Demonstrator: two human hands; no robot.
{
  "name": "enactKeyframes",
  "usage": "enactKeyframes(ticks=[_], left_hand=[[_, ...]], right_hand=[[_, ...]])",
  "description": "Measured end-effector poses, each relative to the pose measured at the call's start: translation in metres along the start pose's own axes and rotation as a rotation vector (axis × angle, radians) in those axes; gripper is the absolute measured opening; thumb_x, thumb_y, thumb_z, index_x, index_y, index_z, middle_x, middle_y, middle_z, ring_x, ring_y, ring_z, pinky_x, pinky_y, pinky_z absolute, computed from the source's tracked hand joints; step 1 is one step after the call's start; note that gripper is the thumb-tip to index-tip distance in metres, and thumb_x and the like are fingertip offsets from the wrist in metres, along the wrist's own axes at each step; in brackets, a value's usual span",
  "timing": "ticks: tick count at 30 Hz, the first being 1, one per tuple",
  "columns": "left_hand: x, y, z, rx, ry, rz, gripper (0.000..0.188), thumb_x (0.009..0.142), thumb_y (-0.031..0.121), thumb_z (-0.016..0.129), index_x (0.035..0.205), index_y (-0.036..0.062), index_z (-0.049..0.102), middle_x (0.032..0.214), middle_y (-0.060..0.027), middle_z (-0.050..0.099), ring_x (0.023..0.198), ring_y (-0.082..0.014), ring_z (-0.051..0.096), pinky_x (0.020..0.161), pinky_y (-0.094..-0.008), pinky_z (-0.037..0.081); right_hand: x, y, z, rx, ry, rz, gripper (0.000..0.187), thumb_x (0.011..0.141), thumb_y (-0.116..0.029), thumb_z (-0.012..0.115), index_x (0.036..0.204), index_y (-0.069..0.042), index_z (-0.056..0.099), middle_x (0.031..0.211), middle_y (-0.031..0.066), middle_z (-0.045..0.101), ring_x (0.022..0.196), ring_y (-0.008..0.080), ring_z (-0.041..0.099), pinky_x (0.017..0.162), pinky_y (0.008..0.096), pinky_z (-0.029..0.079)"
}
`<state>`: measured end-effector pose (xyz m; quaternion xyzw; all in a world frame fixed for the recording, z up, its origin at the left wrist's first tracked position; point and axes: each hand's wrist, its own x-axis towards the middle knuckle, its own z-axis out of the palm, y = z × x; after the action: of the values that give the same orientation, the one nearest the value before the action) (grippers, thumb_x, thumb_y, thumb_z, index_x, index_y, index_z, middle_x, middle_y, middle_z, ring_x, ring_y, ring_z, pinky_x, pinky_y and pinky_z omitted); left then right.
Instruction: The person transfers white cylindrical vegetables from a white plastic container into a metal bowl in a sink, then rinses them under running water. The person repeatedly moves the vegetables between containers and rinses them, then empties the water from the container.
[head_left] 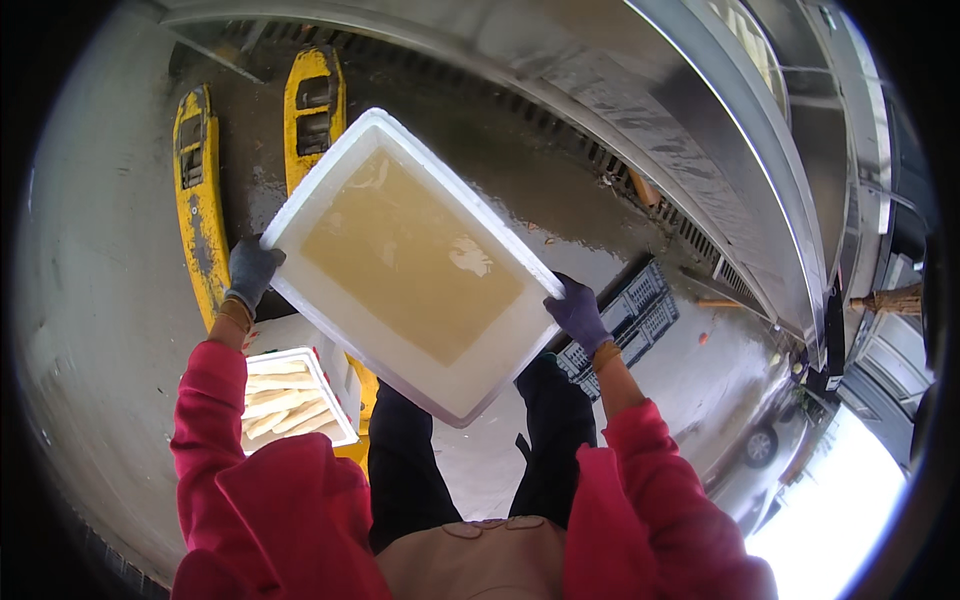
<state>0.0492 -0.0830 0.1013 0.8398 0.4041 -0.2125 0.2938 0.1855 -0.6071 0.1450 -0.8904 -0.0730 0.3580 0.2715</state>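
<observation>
At frame centre, a white box [335, 180] was found grasped by the gloved left hand [254, 270] and right hand [578, 312].

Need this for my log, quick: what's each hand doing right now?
Left hand: closed, holding the white box by its left corner.
Right hand: closed, holding the same box by its right corner.
</observation>
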Motion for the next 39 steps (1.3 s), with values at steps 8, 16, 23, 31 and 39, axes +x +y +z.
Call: enactKeyframes(ticks=[8, 16, 23, 31, 39], left_hand=[[-0.028, 0.129, 0.134, -0.027, -0.127, 0.12, 0.031, 0.068, 0.019, 0.07, 0.089, -0.0044, 0.071, 0.072, -0.02, 0.069, 0.061, -0.0305, 0.069, 0.057, -0.0389, 0.056], [-0.025, 0.284, 0.245, 0.344, -0.284, 0.402, 0.043, 0.063, 0.027, 0.075, 0.092, -0.005, 0.07, 0.081, -0.0208, 0.071, 0.071, -0.0313, 0.069, 0.066, -0.037, 0.055], [-0.049, 0.433, 0.349, 0.367, -0.626, 0.259, 0.024, 0.074, 0.023, 0.068, 0.085, 0.0022, 0.071, 0.071, -0.0172, 0.066, 0.056, -0.0298, 0.065, 0.047, -0.0404, 0.052], [-0.044, 0.521, 0.45, 0.215, -0.879, 0.202, 0.02, 0.079, 0.02, 0.064, 0.084, 0.0012, 0.069, 0.071, -0.0133, 0.062, 0.049, -0.0256, 0.06, 0.041, -0.038, 0.048], [-0.055, 0.552, 0.465, 0.236, -0.818, 0.43, 0.021, 0.08, 0.019, 0.061, 0.089, 0.0003, 0.067, 0.078, -0.0142, 0.066, 0.052, -0.025, 0.062, 0.043, -0.0377, 0.05]], right_hand=[[-0.086, 0.173, -0.038, 0.087, 0.155, 0.109, 0.043, 0.076, -0.015, 0.062, 0.116, -0.002, 0.062, 0.093, 0.023, 0.068, 0.086, 0.0347, 0.068, 0.077, 0.039, 0.053], [-0.155, 0.297, -0.096, 0.282, 0.287, 0.309, 0.045, 0.073, -0.016, 0.059, 0.116, -0.005, 0.064, 0.092, 0.0248, 0.068, 0.089, 0.037, 0.067, 0.079, 0.04, 0.053], [-0.162, 0.419, -0.173, 0.412, 0.106, 0.572, 0.036, 0.066, -0.011, 0.065, 0.099, 0.002, 0.068, 0.079, 0.0188, 0.068, 0.067, 0.0318, 0.07, 0.058, 0.0392, 0.059], [-0.133, 0.492, -0.289, 0.385, -0.003, 0.741, 0.024, 0.065, -0.004, 0.069, 0.085, 0.008, 0.065, 0.072, 0.0161, 0.064, 0.058, 0.0294, 0.066, 0.047, 0.0381, 0.058], [-0.096, 0.526, -0.343, 0.295, -0.065, 0.66, 0.018, 0.068, -0.01, 0.068, 0.079, 0.005, 0.065, 0.071, 0.0143, 0.063, 0.055, 0.0282, 0.065, 0.045, 0.0356, 0.057]])
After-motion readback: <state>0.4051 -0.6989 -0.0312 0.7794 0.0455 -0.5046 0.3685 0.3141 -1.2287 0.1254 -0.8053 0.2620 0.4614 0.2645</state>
